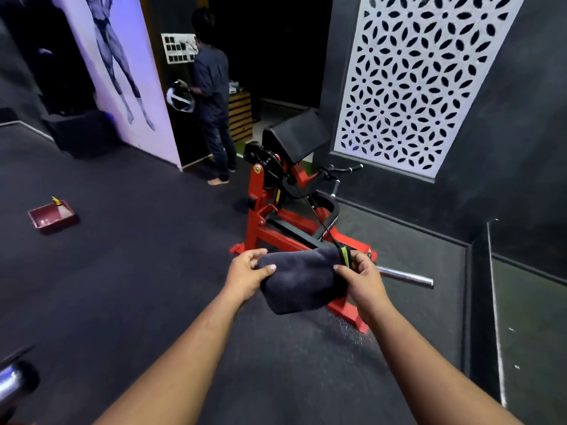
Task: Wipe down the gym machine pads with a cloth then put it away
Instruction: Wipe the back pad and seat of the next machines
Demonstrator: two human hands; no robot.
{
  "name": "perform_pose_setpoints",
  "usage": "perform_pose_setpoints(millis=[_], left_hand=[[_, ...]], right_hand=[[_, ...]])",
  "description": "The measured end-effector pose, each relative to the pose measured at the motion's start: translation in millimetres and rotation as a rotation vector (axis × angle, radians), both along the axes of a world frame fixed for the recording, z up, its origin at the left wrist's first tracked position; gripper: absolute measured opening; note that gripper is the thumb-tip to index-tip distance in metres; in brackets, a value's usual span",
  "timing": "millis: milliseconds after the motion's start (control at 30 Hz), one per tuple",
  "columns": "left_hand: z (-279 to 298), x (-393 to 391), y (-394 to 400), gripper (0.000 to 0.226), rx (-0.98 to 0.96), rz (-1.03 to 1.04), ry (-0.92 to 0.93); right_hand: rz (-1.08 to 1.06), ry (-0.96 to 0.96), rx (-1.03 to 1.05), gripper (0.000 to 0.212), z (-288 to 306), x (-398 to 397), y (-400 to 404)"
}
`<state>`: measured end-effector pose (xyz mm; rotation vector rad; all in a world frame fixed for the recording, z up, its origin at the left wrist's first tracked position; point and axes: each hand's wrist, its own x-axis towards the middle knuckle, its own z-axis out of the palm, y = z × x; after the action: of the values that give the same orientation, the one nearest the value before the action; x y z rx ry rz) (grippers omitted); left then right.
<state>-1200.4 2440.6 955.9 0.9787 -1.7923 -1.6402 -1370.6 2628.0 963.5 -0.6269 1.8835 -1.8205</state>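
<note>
The folded dark grey towelling cloth (302, 280) hangs between both hands, left hand (245, 279) pinching its nine-o'clock edge, right hand (362, 280) its three-o'clock edge.

**One head-worn view, angled down toward the red machine**

The single wide-angle camera looks forward and down from head height. The red gym machine (276, 210) stands just ahead, near centre; both forearms reach in from below it; walls curve beyond it.
</note>
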Motion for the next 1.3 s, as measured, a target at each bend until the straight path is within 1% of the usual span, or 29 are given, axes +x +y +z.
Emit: perform_pose_setpoints(millis=[100, 167, 233, 267, 300, 367, 433, 467, 533, 600, 667, 733, 833, 900, 967, 1000, 1067, 1133, 1167, 1233, 1300], left_hand=[[14, -32, -43, 0.045, 0.066, 0.033, 0.071], [23, -52, -71, 0.043, 0.088, 0.063, 0.113], [29, -71, -101, 0.037, 0.094, 0.077, 0.152], [33, -79, -114, 0.035, 0.091, 0.08, 0.168], [35, -90, -131, 0.033, 0.081, 0.086, 0.181], [37, -110, -160, 0.038, 0.034, 0.098, 0.183], [39, -126, -184, 0.049, 0.001, 0.081, 0.175], [37, -136, -202, 0.055, -0.02, 0.073, 0.168], [36, -150, -236, 0.063, -0.089, 0.069, 0.109], [38, -157, -271, 0.068, -0.179, 0.084, -0.008], [40, -162, -308, 0.072, -0.277, 0.117, -0.164], [39, -167, -348, 0.074, -0.382, 0.155, -0.322], [30, -169, -405, 0.063, -0.493, 0.181, -0.471], [24, -169, -448, 0.052, -0.55, 0.209, -0.539], [20, -167, -491, 0.039, -0.623, 0.224, -0.566], [17, -167, -511, 0.033, -0.671, 0.231, -0.574], [13, -167, -560, 0.024, -0.732, 0.241, -0.598], [9, -167, -608, 0.022, -0.719, 0.255, -0.557], [8, -168, -627, 0.022, -0.679, 0.247, -0.496], [10, -171, -675, 0.021, -0.507, 0.157, -0.297], [21, -177, -715, 0.018, -0.32, 0.026, -0.159]], right_hand=[[0.02, -0.029, -0.004, 0.029, 9, -31, -45], [0.032, -0.129, -0.022, 0.024, 12, -52, -74], [0.052, -0.242, -0.051, 0.012, 17, -69, -105], [0.059, -0.287, -0.055, 0.01, 20, -76, -119], [0.072, -0.315, -0.044, 0.015, 20, -89, -139], [0.129, -0.391, -0.008, 0.028, 16, -112, -176], [0.217, -0.415, 0.029, 0.033, 9, -132, -209], [0.258, -0.422, 0.019, 0.031, 7, -146, -231], [0.303, -0.455, -0.016, 0.018, 4, -168, -268], [0.299, -0.453, -0.037, 0.009, 2, -185, -303], [0.275, -0.378, -0.056, 0.009, 1, -202, -342], [0.268, -0.23, -0.012, 0.013, 0, -216, -386], [0.291, -0.063, 0.034, 0.014, -1, -224, -445], [0.259, 0.079, 0.037, 0.016, -2, -226, -486], [0.244, 0.276, 0.044, 0.021, -8, -230, -530], [0.234, 0.342, 0.046, 0.022, -11, -230, -549], [0.195, 0.355, 0.048, 0.017, -18, -226, -596], [0.143, 0.342, 0.04, 0.016, -21, -221, -642], [0.106, 0.33, 0.033, 0.014, -20, -218, -658], [0.02, 0.279, 0.016, 0.011, -18, -214, -701], [-0.046, 0.263, 0.013, 0.012, -14, -216, -740]])
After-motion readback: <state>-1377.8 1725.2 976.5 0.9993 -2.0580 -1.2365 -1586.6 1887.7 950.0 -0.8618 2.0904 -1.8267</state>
